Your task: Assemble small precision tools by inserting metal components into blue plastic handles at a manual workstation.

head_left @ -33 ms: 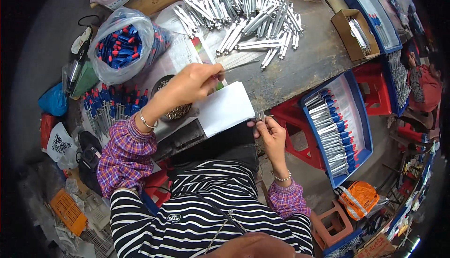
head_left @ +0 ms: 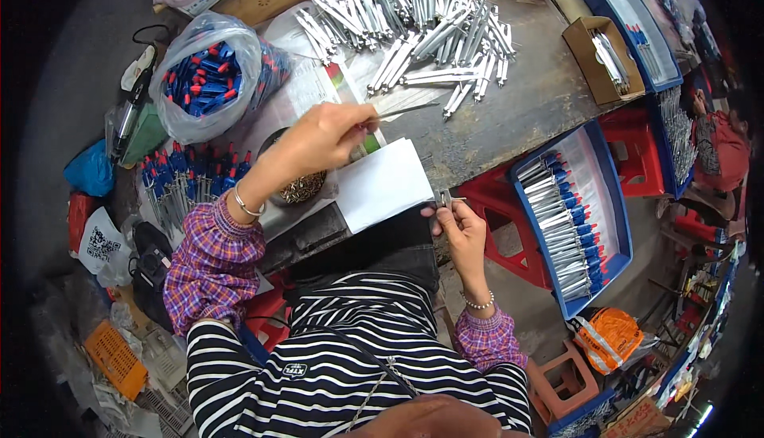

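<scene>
Over the table, my left hand (head_left: 338, 132) is closed in a pinch on a thin dark rod (head_left: 410, 109) that points right. Below it lies a white sheet of paper (head_left: 382, 183) at the table's near edge. My right hand (head_left: 461, 227) is closed on a small silver metal part (head_left: 442, 198) beside the paper's right corner; its exact kind is unclear. A round bowl of small brass-coloured pieces (head_left: 302, 187) is partly hidden behind my left forearm. Beyond both hands, a large heap of silver metal pieces (head_left: 414, 28) covers the far side of the table.
A clear plastic bag (head_left: 195, 124) of blue-and-red parts stands at left, with several blue-handled metal pieces (head_left: 191, 175) below it. At right, a blue tray (head_left: 621, 223) holds a row of similar pieces near red stools (head_left: 509, 239). A cardboard box (head_left: 581, 44) sits at the table's right edge.
The thin dark rod now shows clearly, stretching right from my left fingers; it was not visible there before. My right hand has barely moved.
</scene>
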`<state>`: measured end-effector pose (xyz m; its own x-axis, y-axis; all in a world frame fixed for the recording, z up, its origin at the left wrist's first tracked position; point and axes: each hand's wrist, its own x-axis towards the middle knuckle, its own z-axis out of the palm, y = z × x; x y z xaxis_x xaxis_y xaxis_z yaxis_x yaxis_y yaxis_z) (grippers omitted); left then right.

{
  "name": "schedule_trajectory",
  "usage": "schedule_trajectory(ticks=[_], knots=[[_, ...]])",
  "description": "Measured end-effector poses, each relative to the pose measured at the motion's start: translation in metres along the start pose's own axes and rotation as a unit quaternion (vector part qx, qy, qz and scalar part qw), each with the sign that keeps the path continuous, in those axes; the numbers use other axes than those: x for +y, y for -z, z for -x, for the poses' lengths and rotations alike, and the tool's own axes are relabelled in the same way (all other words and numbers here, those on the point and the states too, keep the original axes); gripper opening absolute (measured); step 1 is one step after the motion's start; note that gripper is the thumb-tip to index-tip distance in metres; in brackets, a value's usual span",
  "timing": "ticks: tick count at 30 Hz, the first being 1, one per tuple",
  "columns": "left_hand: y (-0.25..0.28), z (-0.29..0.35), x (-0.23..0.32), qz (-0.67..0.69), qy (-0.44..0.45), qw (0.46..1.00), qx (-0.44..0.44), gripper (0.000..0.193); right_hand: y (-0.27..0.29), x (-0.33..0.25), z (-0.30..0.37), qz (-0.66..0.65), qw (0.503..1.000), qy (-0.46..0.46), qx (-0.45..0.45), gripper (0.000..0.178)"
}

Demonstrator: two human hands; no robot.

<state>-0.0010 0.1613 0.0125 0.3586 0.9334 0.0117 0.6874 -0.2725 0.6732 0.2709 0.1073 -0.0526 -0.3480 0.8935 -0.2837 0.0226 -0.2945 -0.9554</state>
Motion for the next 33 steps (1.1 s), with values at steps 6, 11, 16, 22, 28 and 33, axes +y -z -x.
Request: schedule_trajectory(ticks=[6,11,16,22,28,33], knots=[[0.028,0.003,-0.022,-0.190,-0.004,0.980,0.057,0.025,0.008,0.004,0.014,-0.031,0.998,-0.013,0.048,0.018],[0.032,0.014,-0.057,-0.231,-0.019,0.971,0.061,0.020,0.006,-0.002,0.020,-0.016,0.999,-0.020,0.024,0.017],[0.034,0.019,-0.059,-0.223,-0.053,0.971,0.062,0.025,0.005,-0.001,0.022,-0.012,1.000,-0.024,0.003,0.016],[0.032,0.024,-0.013,-0.061,-0.017,0.994,0.084,0.033,-0.014,-0.015,0.025,-0.003,1.000,-0.008,-0.010,0.016],[-0.007,0.039,0.044,0.257,-0.034,0.964,-0.054,0.036,-0.036,-0.033,0.022,0.102,0.986,0.077,-0.107,0.030],[-0.029,0.047,0.038,0.196,-0.120,0.973,-0.026,0.022,-0.038,-0.035,0.023,0.129,0.978,0.057,-0.151,0.030]])
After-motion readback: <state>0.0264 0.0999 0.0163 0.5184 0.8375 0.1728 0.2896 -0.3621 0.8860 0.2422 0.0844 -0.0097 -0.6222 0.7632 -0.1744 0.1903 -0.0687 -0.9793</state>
